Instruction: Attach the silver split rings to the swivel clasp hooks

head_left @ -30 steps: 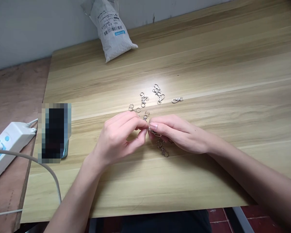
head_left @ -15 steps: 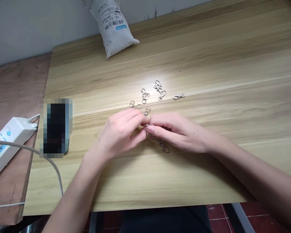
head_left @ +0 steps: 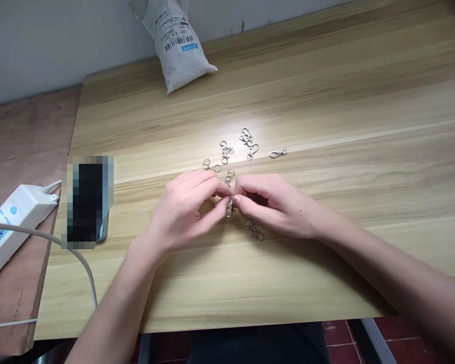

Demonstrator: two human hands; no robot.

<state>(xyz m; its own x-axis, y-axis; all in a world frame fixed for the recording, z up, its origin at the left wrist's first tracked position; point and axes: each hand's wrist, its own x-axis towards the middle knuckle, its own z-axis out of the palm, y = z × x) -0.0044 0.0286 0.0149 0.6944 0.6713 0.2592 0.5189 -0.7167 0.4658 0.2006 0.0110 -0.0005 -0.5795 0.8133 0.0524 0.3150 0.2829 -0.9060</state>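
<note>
My left hand and my right hand meet over the middle of the table, thumbs and fingertips pinched together. Between them they grip a small silver swivel clasp, whose lower end hangs below the fingertips; its upper part is hidden by the fingers. Just beyond my fingertips lies a clasp with a ring. Close under my right hand rests another swivel clasp. Several loose split rings lie past my left knuckles.
Farther back are clasps in a small cluster, a pair of clasps and a single clasp. A white plastic parcel lies at the back edge. On the left are a blurred-out phone, a power strip and a cable.
The clasp in my fingertips has turned, so its lower end now hangs in view beneath them. Both hands stay in nearly the same place.
</note>
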